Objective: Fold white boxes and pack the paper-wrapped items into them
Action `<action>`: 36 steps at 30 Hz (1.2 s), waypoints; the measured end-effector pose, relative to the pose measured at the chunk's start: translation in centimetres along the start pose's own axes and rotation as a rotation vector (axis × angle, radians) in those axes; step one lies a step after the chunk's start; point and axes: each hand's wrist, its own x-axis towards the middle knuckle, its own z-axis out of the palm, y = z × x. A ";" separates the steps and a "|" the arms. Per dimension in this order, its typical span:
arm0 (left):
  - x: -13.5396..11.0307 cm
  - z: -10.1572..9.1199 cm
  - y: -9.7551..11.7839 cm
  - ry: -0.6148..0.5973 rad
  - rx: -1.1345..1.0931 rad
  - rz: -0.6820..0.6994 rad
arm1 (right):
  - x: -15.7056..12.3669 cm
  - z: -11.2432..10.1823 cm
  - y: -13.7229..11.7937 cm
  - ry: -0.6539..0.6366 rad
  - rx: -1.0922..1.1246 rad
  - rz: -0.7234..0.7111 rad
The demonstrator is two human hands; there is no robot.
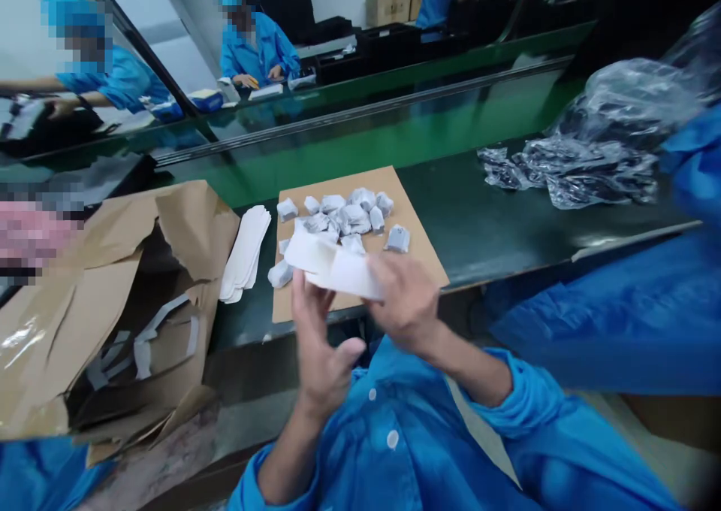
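In front of me, my right hand (402, 297) grips one end of a white card strip (352, 270), which looks bent or folded and is partly blurred. My left hand (324, 353) is below the strip's other end, thumb spread away from the fingers. Its fingertips reach the strip's lower edge; whether they touch it I cannot tell. Beyond the strip, several small bundles wrapped in greyish-white material (352, 216) lie on a brown cardboard sheet (420, 248). Left of the sheet is a stack of white card strips (246, 252) with rounded ends.
A torn-open cardboard box (191, 210) with white scraps inside stands at the left. Clear plastic bags (602, 165) are heaped on the dark bench (451, 195) at the right. A green ledge (349, 139) runs behind, with co-workers in blue beyond. Blue clothing shows at the right edge.
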 end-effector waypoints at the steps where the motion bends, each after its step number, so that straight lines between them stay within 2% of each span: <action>1: 0.2 1.6 -0.3 0.031 0.077 -0.032 | -0.4 0.2 0.0 -0.012 0.072 -0.012; 3: 1.3 3.9 -1.2 0.123 0.205 -0.101 | -0.9 -0.1 0.6 -0.139 0.295 -0.011; 4: 2.0 4.4 -1.7 0.128 0.237 -0.139 | -0.8 -0.5 1.3 -0.207 0.420 0.036; 6: 3.3 4.7 -2.6 0.036 0.226 -0.209 | 0.0 -1.4 3.2 -0.272 0.647 0.176; 9: 4.2 4.4 -3.6 -0.121 0.157 -0.271 | 1.7 -1.7 5.7 -0.240 0.879 0.355; 12: 4.2 4.3 -4.0 -0.129 0.170 -0.233 | 2.6 -0.7 6.3 -0.169 1.041 0.490; 14: 4.0 4.3 -4.1 -0.146 0.173 -0.211 | 2.8 0.0 6.1 -0.130 1.071 0.541; 17: 3.8 3.7 -4.4 -0.222 0.162 -0.196 | 2.8 0.7 5.4 -0.123 0.983 0.414; 20: 3.8 2.1 -4.9 -0.231 0.238 -0.080 | 2.7 1.4 4.1 -0.004 0.873 0.299; 23: 4.3 0.2 -5.4 -0.262 0.235 0.050 | 2.4 2.3 2.4 0.030 0.874 0.322; 26: 4.5 -1.7 -5.8 -0.306 0.182 0.108 | 2.3 3.1 1.2 -0.108 0.937 0.337; 28: 4.1 -3.0 -6.3 -0.335 0.146 0.046 | 2.5 3.5 1.0 -0.224 0.996 0.368; 29: 3.8 -3.5 -6.6 -0.365 0.112 -0.020 | 2.8 3.7 1.0 -0.264 1.039 0.431; 33: 2.0 -5.3 -7.6 -0.529 -0.069 -0.284 | 4.8 4.8 1.6 -0.315 1.287 0.841; 34: 1.7 -5.6 -7.8 -0.540 -0.081 -0.308 | 5.3 5.1 1.6 -0.374 1.343 0.882; 36: 1.5 -5.8 -7.9 -0.530 -0.057 -0.289 | 6.0 5.4 1.3 -0.544 1.425 0.859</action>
